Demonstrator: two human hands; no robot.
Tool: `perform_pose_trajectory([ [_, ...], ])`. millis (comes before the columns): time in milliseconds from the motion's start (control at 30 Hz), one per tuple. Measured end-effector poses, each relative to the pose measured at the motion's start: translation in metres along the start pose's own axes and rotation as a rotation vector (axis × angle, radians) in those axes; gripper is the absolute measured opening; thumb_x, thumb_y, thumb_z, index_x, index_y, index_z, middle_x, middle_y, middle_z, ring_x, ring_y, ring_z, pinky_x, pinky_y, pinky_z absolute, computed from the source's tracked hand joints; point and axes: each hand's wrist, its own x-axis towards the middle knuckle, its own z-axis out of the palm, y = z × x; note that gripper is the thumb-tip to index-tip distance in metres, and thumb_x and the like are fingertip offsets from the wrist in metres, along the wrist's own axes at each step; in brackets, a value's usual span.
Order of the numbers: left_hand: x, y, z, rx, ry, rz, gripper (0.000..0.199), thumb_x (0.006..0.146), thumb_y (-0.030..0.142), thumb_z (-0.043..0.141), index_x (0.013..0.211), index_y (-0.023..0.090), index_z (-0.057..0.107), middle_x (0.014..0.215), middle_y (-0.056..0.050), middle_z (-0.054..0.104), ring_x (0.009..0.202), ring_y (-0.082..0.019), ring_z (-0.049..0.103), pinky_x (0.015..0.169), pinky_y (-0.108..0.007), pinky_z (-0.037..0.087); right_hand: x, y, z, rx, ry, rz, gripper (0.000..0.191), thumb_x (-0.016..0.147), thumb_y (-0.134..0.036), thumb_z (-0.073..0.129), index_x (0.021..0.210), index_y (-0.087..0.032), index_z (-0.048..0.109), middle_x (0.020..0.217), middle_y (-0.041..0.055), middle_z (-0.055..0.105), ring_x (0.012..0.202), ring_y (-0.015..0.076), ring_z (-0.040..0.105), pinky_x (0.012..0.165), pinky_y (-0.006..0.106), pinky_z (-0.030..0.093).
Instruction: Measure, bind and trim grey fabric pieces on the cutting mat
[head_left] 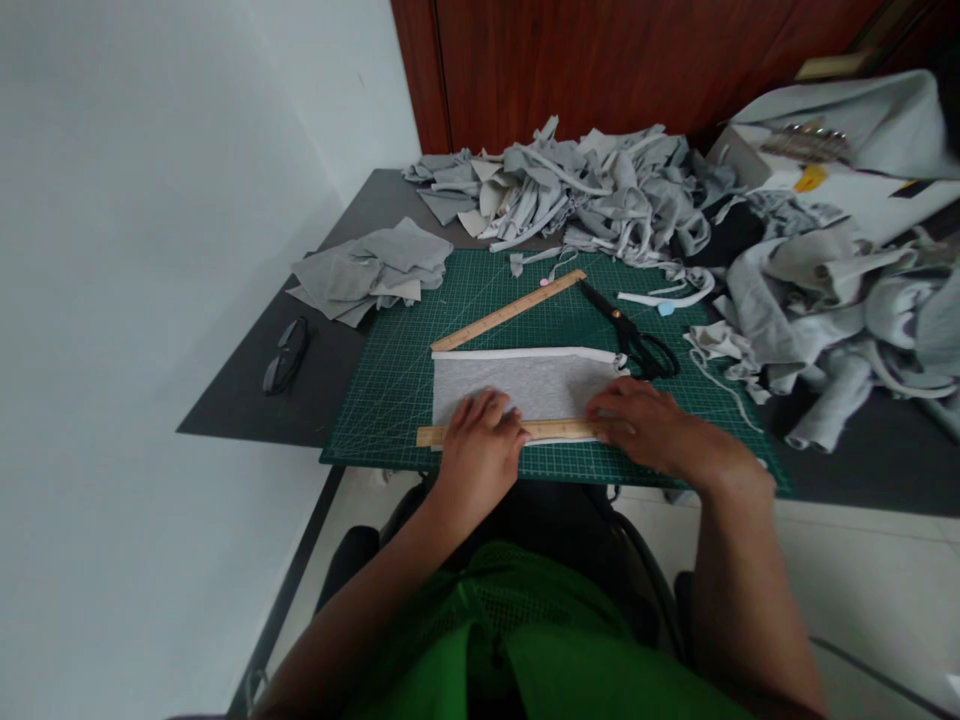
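A rectangular piece of light grey cloth (517,385) with a white band along its far edge lies on a green cutting mat (390,400). Across its near edge runs a wooden ruler (562,429). My left hand (484,430) is closed over the ruler's left part, fingertips resting on the cloth. At the other end, my right hand (649,425) grips the ruler, thumb on the wood and fingers on the cloth; that end is hidden beneath it. Black-handled scissors (630,335) lie just beyond my right hand. A second wooden ruler (510,310) slants behind the cloth.
Flat grey cloth pieces (375,265) lie at the mat's far left, near eyeglasses (286,355). A heap of grey scraps (577,190) spans the back. More rolled cloth (810,300) and a white box (862,195) stand right. A white wall (150,300) borders the left.
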Motion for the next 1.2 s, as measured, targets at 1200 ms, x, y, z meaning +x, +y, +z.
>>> perform_pose_trajectory([
  [1200,0.001,-0.075,-0.04,-0.45,-0.296,0.085,0.002,0.088,0.02,0.065,0.088,0.021,0.067,0.127,-0.008,0.051,0.142,-0.029,0.045,0.121,-0.047,0.038,0.017,-0.001,0.006,0.265,-0.085,-0.203,0.016,0.092,-0.036,0.063,0.099,-0.035,0.078,0.157,-0.0002,0.05,0.151,0.0352,0.039,0.125,0.058,0.03],
])
